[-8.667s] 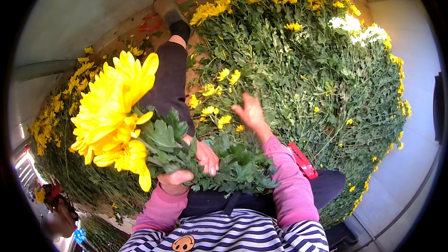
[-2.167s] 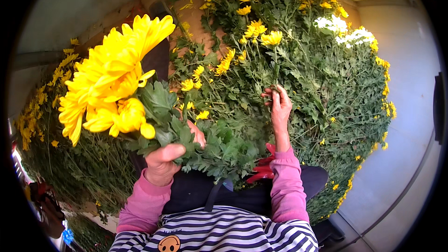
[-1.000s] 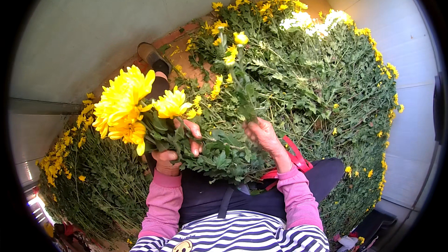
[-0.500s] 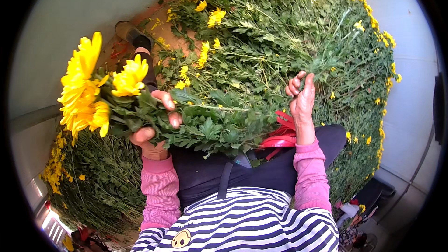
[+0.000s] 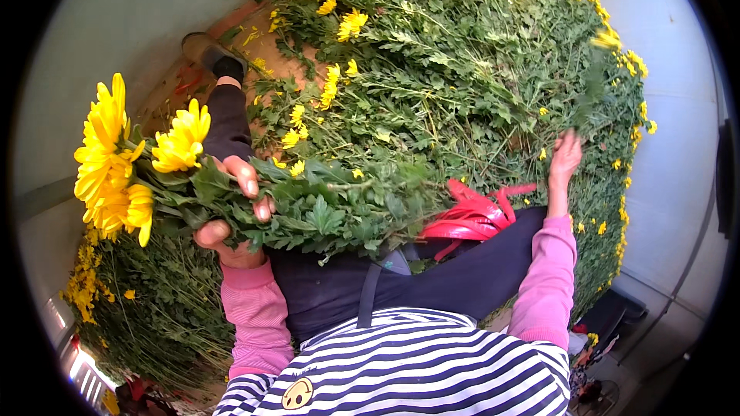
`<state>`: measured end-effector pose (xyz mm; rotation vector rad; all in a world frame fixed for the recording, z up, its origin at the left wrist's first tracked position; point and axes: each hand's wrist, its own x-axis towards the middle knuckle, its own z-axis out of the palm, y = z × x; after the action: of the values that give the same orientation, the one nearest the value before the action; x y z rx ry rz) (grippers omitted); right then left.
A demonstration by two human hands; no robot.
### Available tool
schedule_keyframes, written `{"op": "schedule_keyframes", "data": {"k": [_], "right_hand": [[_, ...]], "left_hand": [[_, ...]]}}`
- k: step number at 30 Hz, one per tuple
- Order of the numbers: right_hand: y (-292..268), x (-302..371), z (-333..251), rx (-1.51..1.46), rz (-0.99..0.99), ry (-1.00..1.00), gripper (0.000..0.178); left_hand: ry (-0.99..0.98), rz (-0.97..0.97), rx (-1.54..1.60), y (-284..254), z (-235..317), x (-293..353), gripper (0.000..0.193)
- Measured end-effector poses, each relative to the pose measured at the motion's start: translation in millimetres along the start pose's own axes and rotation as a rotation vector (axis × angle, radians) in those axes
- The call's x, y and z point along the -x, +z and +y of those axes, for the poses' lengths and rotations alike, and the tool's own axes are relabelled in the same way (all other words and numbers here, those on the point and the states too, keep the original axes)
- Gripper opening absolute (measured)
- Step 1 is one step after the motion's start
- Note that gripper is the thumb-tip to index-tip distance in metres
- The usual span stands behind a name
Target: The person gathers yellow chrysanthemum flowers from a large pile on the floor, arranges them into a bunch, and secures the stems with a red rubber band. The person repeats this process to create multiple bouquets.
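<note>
1. Top (image 5: pixel 432 362): navy-and-white striped, with striped shoulders.
2. Print (image 5: pixel 297 394): round, pale yellow smiling face on the chest, small dark lettering above.
3. Sleeves (image 5: pixel 254 316): pink, finely textured, with plainer pink cuffs.
4. Left hand (image 5: pixel 231 246) and right hand (image 5: pixel 566 156): bare.
5. Trousers (image 5: pixel 455 285): dark navy.
6. Strap (image 5: pixel 368 296): narrow, dark, at the waist.
7. Shoe (image 5: pixel 200 51): brownish, rounded toe.
8. Sock (image 5: pixel 228 67): black.

Heaped cut chrysanthemums (image 5: pixel 447 85) suggest a flower-handling workroom.
</note>
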<state>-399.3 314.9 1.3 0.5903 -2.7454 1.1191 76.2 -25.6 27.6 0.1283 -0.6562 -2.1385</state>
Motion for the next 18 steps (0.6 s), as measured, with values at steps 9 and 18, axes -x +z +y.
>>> {"op": "schedule_keyframes", "data": {"k": [9,18], "right_hand": [[159,131,-64,0.293,-0.872,-0.546,0.048],[295,86,-61,0.57,-0.495,-0.61,0.054]], "left_hand": [[-0.112,-0.595,0.227,-29,1,-18,0.036],[-0.18,-0.722,0.296,-31,-6,-40,0.022]]}}
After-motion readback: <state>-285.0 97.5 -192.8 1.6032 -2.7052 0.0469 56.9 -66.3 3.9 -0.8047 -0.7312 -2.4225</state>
